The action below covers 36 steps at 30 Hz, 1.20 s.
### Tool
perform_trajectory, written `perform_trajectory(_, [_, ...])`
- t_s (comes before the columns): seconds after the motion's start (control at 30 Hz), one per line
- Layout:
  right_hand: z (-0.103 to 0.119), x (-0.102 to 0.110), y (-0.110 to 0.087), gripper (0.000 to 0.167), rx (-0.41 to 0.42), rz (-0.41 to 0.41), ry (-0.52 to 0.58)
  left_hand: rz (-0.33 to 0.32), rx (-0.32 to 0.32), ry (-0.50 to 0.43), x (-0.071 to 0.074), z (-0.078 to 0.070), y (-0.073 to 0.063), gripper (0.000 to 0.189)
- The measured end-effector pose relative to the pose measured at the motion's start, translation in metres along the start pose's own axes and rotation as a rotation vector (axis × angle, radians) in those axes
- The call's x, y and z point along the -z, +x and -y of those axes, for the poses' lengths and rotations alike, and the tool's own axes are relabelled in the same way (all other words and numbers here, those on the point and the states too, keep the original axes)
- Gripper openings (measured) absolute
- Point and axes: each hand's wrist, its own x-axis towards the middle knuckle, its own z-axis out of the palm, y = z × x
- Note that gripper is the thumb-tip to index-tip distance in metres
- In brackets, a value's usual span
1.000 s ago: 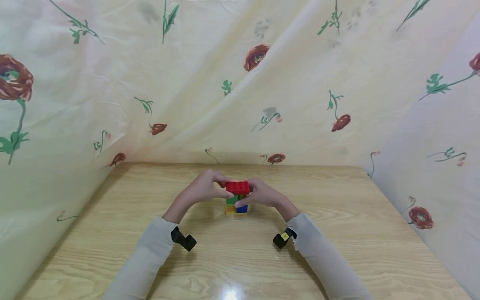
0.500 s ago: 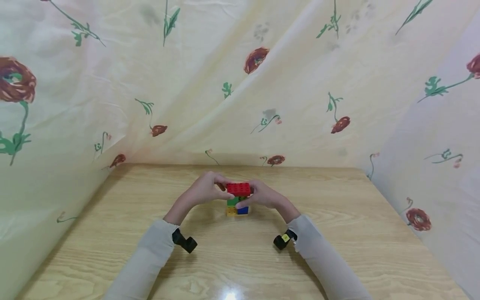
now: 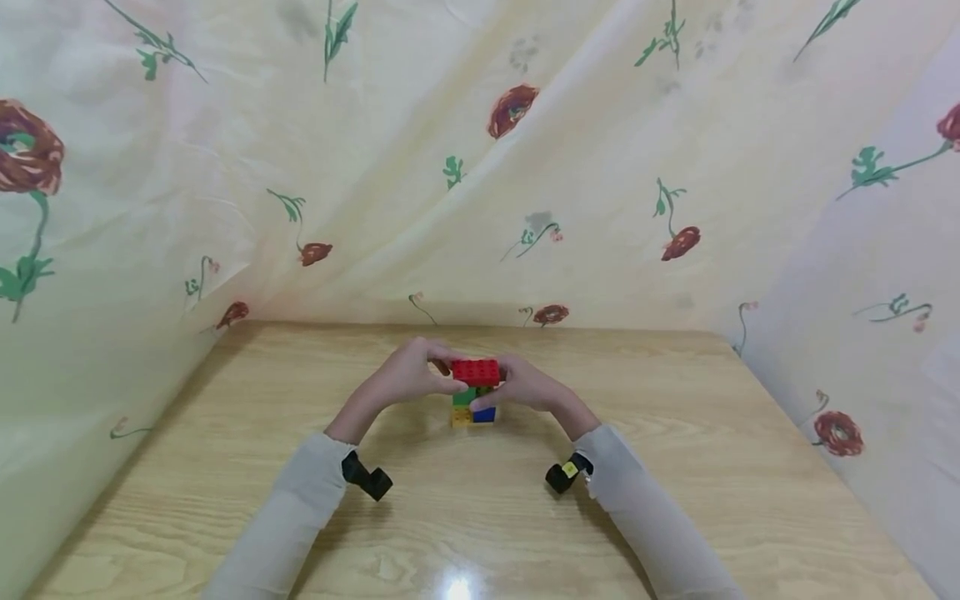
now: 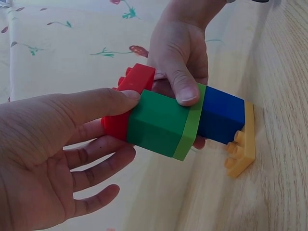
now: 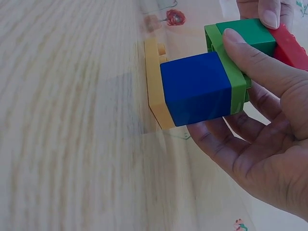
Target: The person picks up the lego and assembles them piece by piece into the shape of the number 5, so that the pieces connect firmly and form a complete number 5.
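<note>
A tower of toy building bricks stands in front of me, with a red brick (image 3: 476, 372) on top. Below the red come a green brick (image 4: 159, 120), a thin light green brick (image 5: 237, 96), a blue brick (image 5: 197, 89) and a yellow-orange base brick (image 4: 249, 137) lowest. My left hand (image 3: 414, 375) pinches the red brick from the left, its thumb by the seam with the green one. From the right, my right hand (image 3: 528, 386) grips the middle of the tower, thumb on the light green brick and fingers behind the blue one.
The wooden table (image 3: 465, 517) reaches back to a flowered cloth (image 3: 420, 167), which hangs behind and at both sides. A small black camera sits at each wrist, left camera (image 3: 369, 479) and right camera (image 3: 564, 475).
</note>
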Motion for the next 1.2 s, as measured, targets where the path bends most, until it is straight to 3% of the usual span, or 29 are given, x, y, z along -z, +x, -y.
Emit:
perform_trajectory(0.77, [0.0009, -0.0003, -0.0011, 0.043, -0.012, -0.027, -0.019, -0.032, -0.018, -0.041, -0.0032, 0.0032, 0.0014, 0.037])
perform_trajectory(1.2, [0.0035, 0.0008, -0.0031, 0.043, -0.003, -0.026, -0.010, -0.023, -0.079, -0.021, -0.0055, 0.0056, 0.0009, 0.047])
